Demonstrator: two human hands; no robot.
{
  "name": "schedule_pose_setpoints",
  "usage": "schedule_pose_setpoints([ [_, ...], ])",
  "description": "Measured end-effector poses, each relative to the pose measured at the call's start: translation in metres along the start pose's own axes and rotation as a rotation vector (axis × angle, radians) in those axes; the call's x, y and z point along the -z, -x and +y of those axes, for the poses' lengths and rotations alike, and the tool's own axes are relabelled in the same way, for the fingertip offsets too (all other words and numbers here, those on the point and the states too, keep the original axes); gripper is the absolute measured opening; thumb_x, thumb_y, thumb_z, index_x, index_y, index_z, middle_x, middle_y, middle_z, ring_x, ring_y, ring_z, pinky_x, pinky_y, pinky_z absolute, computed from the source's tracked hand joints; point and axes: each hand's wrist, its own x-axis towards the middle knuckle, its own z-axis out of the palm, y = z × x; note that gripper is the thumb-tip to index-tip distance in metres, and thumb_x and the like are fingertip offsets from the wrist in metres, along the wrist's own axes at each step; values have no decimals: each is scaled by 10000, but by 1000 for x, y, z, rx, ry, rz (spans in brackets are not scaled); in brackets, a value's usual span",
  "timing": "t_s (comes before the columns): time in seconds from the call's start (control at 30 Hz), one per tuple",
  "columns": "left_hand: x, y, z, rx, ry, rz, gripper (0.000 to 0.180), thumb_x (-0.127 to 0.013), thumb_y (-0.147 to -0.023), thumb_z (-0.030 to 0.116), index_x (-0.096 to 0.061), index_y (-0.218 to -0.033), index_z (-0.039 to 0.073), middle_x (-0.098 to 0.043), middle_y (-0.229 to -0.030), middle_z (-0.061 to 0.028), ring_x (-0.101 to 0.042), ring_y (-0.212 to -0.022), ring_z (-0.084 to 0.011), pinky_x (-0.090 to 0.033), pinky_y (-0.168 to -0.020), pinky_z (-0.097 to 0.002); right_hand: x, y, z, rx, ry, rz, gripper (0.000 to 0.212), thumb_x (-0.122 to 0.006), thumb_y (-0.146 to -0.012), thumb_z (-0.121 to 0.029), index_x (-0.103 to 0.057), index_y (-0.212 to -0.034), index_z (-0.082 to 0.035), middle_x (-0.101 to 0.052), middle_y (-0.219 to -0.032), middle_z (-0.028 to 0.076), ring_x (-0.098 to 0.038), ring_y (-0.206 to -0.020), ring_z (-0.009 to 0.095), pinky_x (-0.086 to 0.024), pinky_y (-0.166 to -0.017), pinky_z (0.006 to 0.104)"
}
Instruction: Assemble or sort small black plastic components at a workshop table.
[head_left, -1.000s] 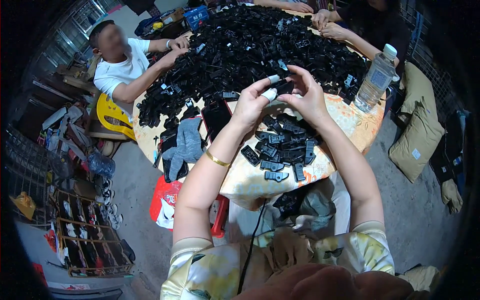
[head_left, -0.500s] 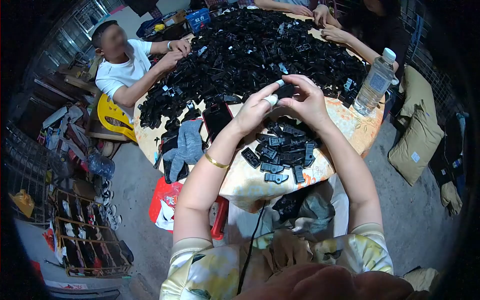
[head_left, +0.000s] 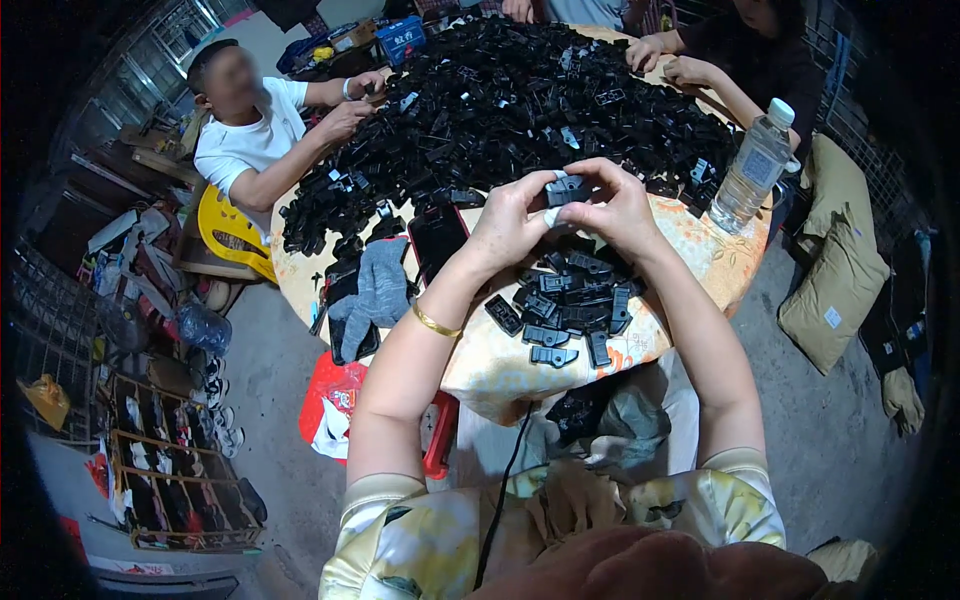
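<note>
Between my two hands is a small black plastic part (head_left: 568,190), held up over the near side of the table. My left hand (head_left: 512,222) pinches it from the left, with white coverings on the thumb and a fingertip. From the other side, my right hand (head_left: 620,212) closes its thumb and fingers on the same part. Below my hands lies a small group of similar black parts (head_left: 570,305). A large heap of black plastic parts (head_left: 500,110) spreads over the far side of the table.
The round table (head_left: 480,365) has a patterned cloth. A grey glove (head_left: 375,285) and a dark phone (head_left: 437,240) lie left of my hands, a clear bottle (head_left: 752,170) stands right. A person in white (head_left: 245,150) and others work around the heap. Tan sacks (head_left: 835,270) rest at right.
The black part has turned in my fingers, so a lighter, detailed face now shows. My hands have shifted slightly. The people across the table have moved their hands.
</note>
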Motion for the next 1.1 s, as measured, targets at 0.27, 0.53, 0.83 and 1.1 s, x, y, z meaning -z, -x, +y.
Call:
schedule_pose_setpoints([
  [0.27,11,0,-1,70,82,-79,335,-655,-778,101,-576,-1082,-14,-656,-829,-75,-595,-721,-84,-489,-634,-249,7,0,-6,-34,-180,-99,269,-722,-682,-33,-647,-937,10,-618,-842,42,-584,-729,90,-475,-635,214],
  [0.53,16,-3,-7,115,131,-120,281,-616,-800,75,-592,-1066,-12,-638,-902,-44,-593,-790,-87,-490,-712,-230,5,-5,11,179,-51,-63,172,-694,-706,-33,-671,-871,9,-645,-837,53,-594,-728,94,-468,-651,219],
  [0.83,16,2,4,-127,-210,-522,350,-709,-723,181,-623,-1021,19,-596,-843,-62,-567,-796,-158,-454,-730,-288,11,-22,45,105,483,47,257,-594,-819,-201,-641,-1014,-41,-653,-944,119,-618,-852,275,-489,-777,332],
  [1.1,27,-7,-36,46,-298,53,262,-615,-802,120,-616,-1038,8,-640,-877,-96,-618,-767,-153,-493,-660,-267,-13,-25,59,381,551,-256,243,-625,-771,-130,-636,-1001,-52,-637,-980,106,-558,-940,281,-431,-849,363],
])
